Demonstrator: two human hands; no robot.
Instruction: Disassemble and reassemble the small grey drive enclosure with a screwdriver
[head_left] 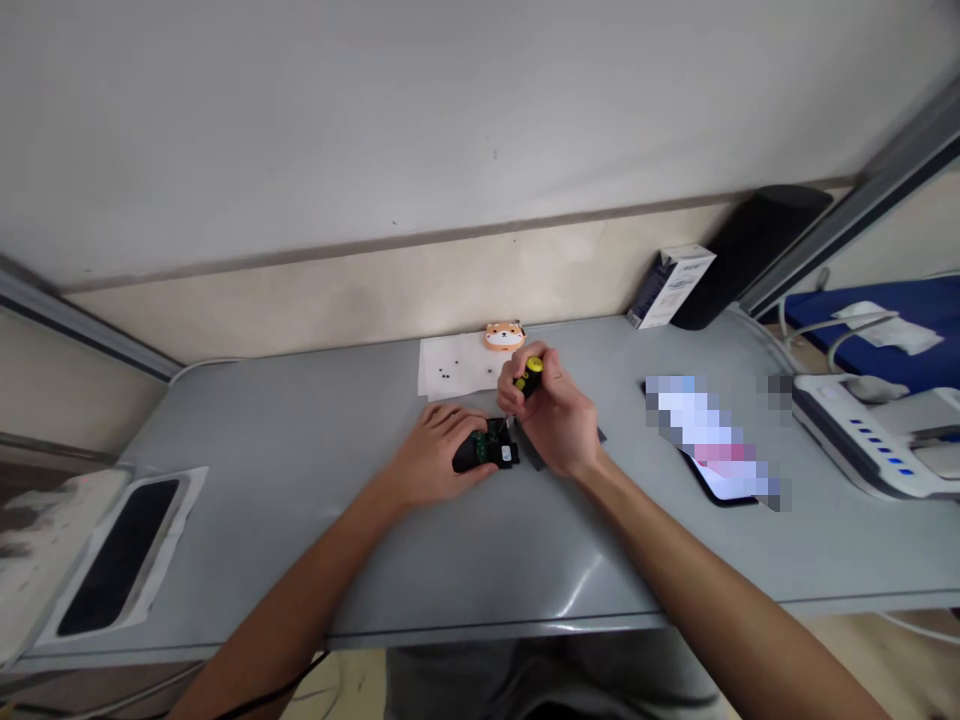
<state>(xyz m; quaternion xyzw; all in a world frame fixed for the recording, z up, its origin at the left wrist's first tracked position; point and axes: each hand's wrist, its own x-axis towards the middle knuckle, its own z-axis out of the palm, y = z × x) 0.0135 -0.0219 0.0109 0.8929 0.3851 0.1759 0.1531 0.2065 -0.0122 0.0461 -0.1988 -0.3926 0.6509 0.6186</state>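
My left hand (431,455) is closed around a small black device with an exposed green circuit board (486,447), steadying it on the grey table. In my right hand (562,425) is a screwdriver (531,374) with a black and yellow handle, held tilted above the device. Its tip points down at the board's right side; whether it touches a screw is too small to tell. A dark flat piece (531,452) lies partly hidden under my right hand. Just beyond, several tiny dark screws (444,374) rest on a sheet of white paper (472,383).
An orange dog-faced case (504,337) sits at the paper's back edge. Rightward lie a lit phone (701,440) and a white power strip (870,440). A carton (670,285) and a black cylinder (750,255) stand by the wall. A dark phone-like slab (120,555) lies left.
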